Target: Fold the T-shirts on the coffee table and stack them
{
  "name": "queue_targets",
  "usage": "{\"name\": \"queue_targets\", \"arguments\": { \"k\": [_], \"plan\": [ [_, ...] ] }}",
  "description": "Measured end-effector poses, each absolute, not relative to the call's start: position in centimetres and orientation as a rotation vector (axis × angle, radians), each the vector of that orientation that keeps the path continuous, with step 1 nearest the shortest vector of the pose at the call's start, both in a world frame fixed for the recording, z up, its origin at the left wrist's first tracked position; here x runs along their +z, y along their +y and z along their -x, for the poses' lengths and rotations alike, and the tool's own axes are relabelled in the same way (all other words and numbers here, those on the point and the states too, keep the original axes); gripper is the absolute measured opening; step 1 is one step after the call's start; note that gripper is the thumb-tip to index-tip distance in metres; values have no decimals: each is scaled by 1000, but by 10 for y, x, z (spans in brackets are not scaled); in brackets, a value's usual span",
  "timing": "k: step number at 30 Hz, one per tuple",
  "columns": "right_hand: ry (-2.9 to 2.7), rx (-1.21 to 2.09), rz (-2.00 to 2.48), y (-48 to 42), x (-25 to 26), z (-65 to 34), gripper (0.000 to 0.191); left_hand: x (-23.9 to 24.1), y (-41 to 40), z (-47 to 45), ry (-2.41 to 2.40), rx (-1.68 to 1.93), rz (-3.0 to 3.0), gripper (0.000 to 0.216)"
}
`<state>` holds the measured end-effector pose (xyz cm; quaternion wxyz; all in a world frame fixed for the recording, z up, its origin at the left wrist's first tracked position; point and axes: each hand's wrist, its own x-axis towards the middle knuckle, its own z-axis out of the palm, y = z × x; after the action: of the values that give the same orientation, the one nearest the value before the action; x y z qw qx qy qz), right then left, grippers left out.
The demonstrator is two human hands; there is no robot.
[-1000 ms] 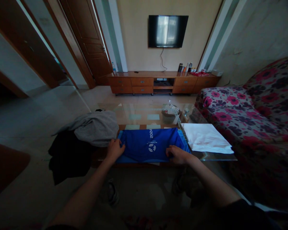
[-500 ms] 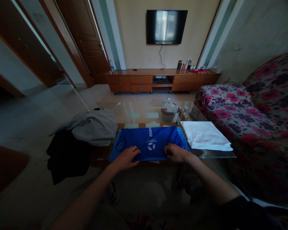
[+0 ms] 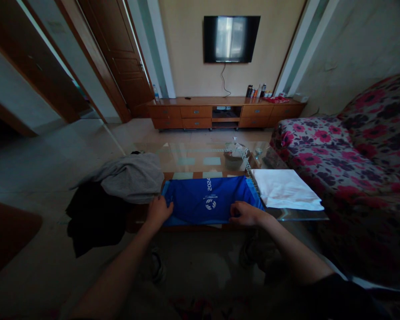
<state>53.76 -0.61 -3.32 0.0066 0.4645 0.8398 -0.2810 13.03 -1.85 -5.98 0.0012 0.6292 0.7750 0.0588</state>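
Observation:
A blue shirt [image 3: 193, 198] with white "2024" print and a round logo lies folded into a rectangle at the near edge of the glass table. Its side edges show lighter blue. My left hand [image 3: 159, 210] is at the shirt's left edge, fingers bent over the cloth and closed on it. On the lower right part of the shirt, my right hand [image 3: 248, 214] has its fingers curled in, pinching the fabric. Right of the shirt lies a folded white cloth [image 3: 286, 189]. To the left, a grey garment [image 3: 133, 178] is heaped beside a black garment [image 3: 95, 220] hanging over the edge.
The glass table [image 3: 173, 151] holds a bowl-like container [image 3: 234, 159] and a small glass [image 3: 258, 152] farther back. A flowered sofa [image 3: 336, 155] stands close on the right. Beyond are a wooden TV cabinet [image 3: 196, 111] and a wall-mounted television [image 3: 231, 40].
My left hand has moved left across the shirt to its left edge, and its fingers have drawn in. My right hand stays nearly in place.

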Motion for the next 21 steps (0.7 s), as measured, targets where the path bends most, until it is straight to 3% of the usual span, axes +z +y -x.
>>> {"name": "queue_targets", "arguments": {
  "k": [3, 13, 19, 21],
  "plan": [
    [2621, -863, -1464, -6, -32, -537, 30, -69, -8, -111, 2526, 145, -1852, 46],
    [2632, -879, -1409, -4, -37, -542, 37, -76, 2, -114, 2400, 298, -1944, 28],
    [2661, -895, -1332, -2, -36, -541, 20, -59, -12, -137, 2408, 336, -2057, 26],
    [2651, -907, -1347, -3, -35, -539, 17, -49, -22, -153, 2193, 342, -2243, 24]
  ]
}}
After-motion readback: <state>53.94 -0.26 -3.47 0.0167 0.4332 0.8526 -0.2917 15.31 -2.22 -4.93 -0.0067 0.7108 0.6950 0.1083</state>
